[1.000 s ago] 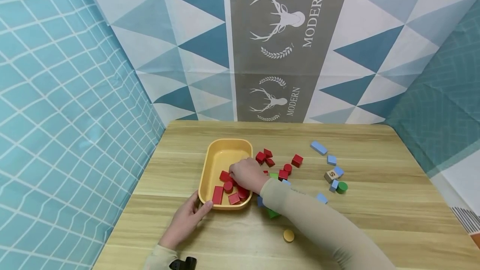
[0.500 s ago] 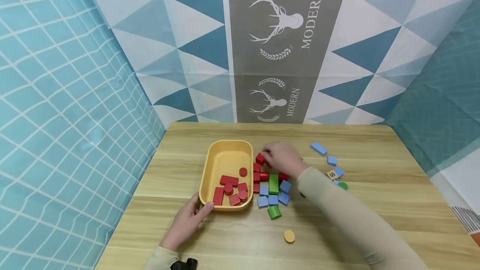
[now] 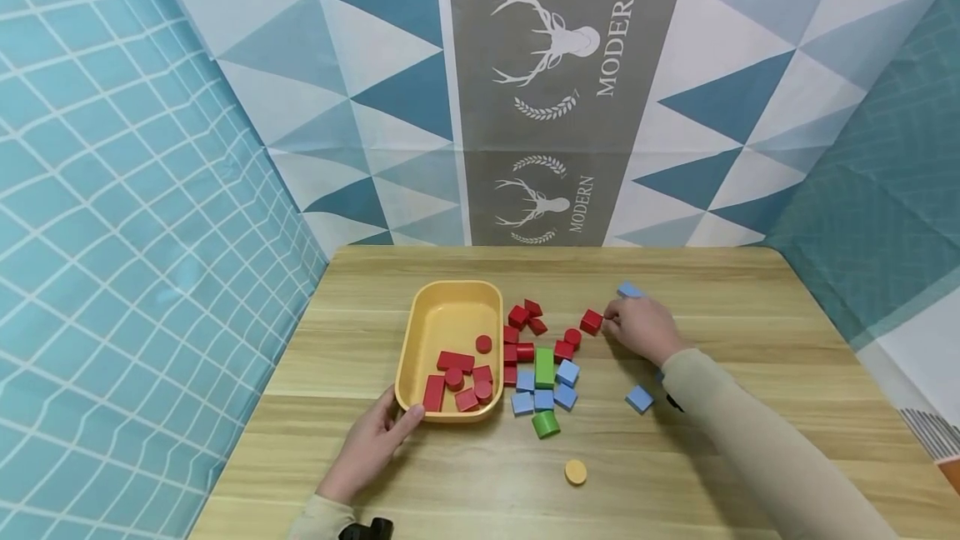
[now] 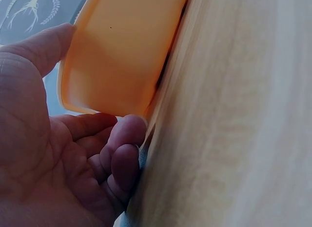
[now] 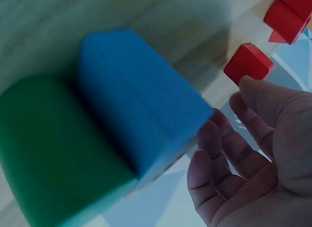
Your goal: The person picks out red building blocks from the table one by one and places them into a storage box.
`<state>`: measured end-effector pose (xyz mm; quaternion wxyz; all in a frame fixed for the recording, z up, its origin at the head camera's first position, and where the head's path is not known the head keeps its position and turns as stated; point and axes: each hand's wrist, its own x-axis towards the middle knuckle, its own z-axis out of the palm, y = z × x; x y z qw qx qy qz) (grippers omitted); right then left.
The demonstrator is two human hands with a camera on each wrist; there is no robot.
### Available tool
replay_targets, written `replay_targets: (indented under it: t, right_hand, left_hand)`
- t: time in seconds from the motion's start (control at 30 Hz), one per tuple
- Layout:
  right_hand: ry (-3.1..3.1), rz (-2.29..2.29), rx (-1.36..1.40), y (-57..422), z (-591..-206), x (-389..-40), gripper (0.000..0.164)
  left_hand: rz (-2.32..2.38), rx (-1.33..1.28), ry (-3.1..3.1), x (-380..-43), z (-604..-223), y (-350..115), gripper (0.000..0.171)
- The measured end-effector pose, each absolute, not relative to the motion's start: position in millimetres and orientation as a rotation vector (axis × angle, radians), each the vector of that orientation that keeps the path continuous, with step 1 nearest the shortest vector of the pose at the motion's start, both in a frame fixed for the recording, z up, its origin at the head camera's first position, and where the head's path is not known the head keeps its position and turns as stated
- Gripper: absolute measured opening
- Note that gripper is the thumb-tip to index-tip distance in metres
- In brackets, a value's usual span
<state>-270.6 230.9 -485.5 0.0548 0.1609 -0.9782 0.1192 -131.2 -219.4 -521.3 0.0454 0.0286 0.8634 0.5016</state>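
Note:
My left hand (image 3: 371, 448) holds the near left corner of the yellow tray (image 3: 405, 357). In the left wrist view its thumb lies at the tray's rim and its fingers curl by the tray's lower edge. Several red blocks (image 3: 455, 362) lie inside the tray. My right hand (image 3: 643, 328) is at the right of the block group, fingers loosely bent, holding nothing. Its fingertips are right beside a red cube (image 3: 591, 322). In the right wrist view, a blue block (image 5: 141, 97) and a green rounded block (image 5: 58, 149) stand near the palm.
Several red blocks (image 3: 519, 316) lie along the tray's right side. Blue blocks (image 3: 543, 400) sit around a green rectangular block (image 3: 544, 367), with a green half-round piece (image 3: 546, 423) below. A yellow disc (image 3: 575, 472) lies nearer me. Another blue block (image 3: 640, 399) lies under the right forearm.
My right hand has left the tray, passed over the red blocks and moved right to the red cube. A red disc now shows in the tray where that hand was. The left hand stays.

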Motion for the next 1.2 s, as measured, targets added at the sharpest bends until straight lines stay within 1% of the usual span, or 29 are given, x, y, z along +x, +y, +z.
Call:
replay_targets:
  t: [0.2, 0.37, 0.5, 0.77, 0.9, 1.03, 1.1, 1.2]
  right_hand:
    - [-2.930, 0.362, 0.538, 220.0, -486.2, -273.0, 0.031]
    - [-2.954, 0.364, 0.623, 209.9, -490.9, -274.3, 0.028]
    - [-2.954, 0.361, 0.621, 205.3, -495.8, -274.0, 0.025]
    - [-2.952, 0.348, 0.606, 200.4, -500.6, -274.3, 0.019]
    - [-2.970, 0.390, 0.551, 187.8, -488.8, -274.9, 0.014]
    - [-2.944, 0.508, 0.513, 158.9, -462.9, -270.2, 0.018]
    - [-2.901, 0.575, 0.551, 139.6, -451.1, -265.6, 0.020]
    - [-2.816, 0.647, 0.672, 108.2, -441.1, -257.5, 0.020]
  left_hand:
    - [1.515, 0.056, 2.639, -131.7, -521.0, -218.9, 0.070]
    - [1.497, 0.048, 2.643, -132.5, -520.6, -218.6, 0.070]
    - [1.505, 0.063, 2.648, -132.2, -520.2, -218.2, 0.070]
    - [1.552, 0.116, 2.646, -130.9, -519.1, -217.5, 0.064]
    - [1.556, 0.115, 2.642, -130.2, -519.3, -218.3, 0.062]
    - [1.551, 0.113, 2.645, -129.9, -520.1, -219.4, 0.062]
    - [1.555, 0.114, 2.644, -130.1, -520.5, -219.6, 0.061]
    - [1.545, 0.116, 2.644, -131.0, -520.9, -219.7, 0.061]
